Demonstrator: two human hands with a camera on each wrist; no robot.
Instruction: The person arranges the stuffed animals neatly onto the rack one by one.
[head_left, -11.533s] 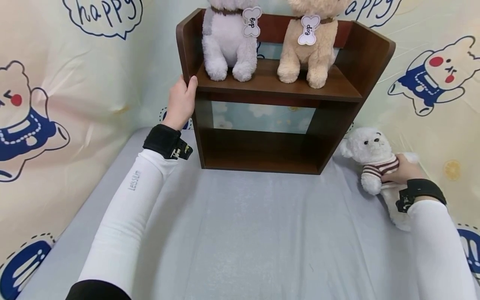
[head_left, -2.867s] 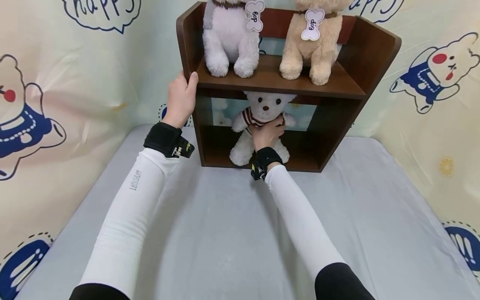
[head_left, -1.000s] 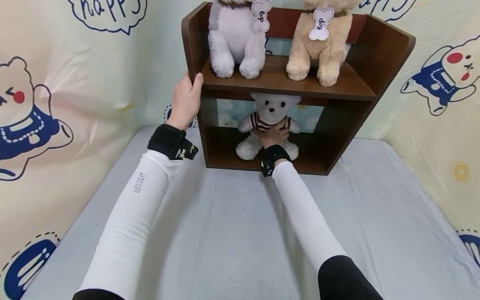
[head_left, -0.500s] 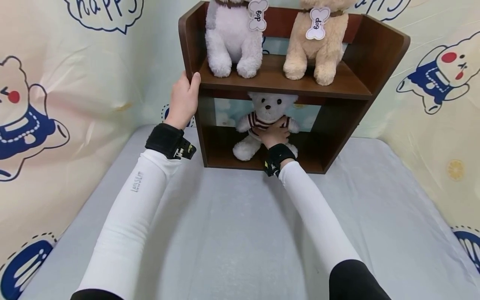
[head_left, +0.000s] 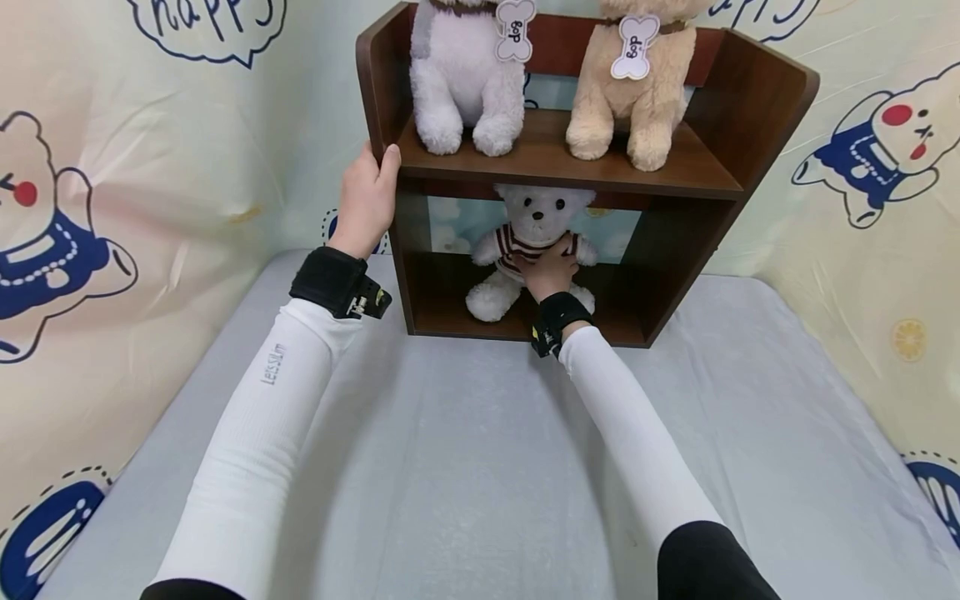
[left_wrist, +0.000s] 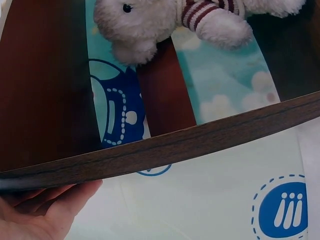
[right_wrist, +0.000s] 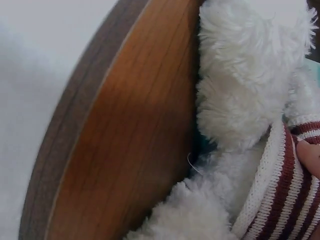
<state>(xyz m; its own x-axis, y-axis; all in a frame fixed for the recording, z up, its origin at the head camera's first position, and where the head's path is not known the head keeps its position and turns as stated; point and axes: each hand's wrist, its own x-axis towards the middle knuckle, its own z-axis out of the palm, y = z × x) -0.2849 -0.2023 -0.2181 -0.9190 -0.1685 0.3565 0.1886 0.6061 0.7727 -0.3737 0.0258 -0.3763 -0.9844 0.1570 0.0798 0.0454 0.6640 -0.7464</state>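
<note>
In the head view, a white teddy bear [head_left: 537, 218] in a brown-and-white striped sweater sits upright in the lower compartment of a dark wooden shelf [head_left: 761, 100]. My right hand [head_left: 547, 271] holds the bear at its chest, fingers and thumb spread over the sweater. A fingertip [right_wrist: 310, 157] rests on the striped knit in the right wrist view, where most of the hand is out of frame. My left hand [head_left: 365, 202] grips the shelf's left side panel, thumb toward the front edge. The left wrist view shows that hand [left_wrist: 52, 212] beneath the panel's edge.
On the upper board sit a grey-and-white plush dog [head_left: 468, 75] and a tan plush dog [head_left: 630, 100], each with a bone-shaped tag, heads cut off by the frame. The shelf stands on a grey cloth [head_left: 480, 467]. Printed cartoon drapes [head_left: 210, 150] hang behind and beside it.
The bear, lying at the right in my right hand 11.5 seconds ago, is now inside the lower compartment, slightly deeper than 2.9 seconds ago. My left hand keeps its grip. The last half second shows little movement.
</note>
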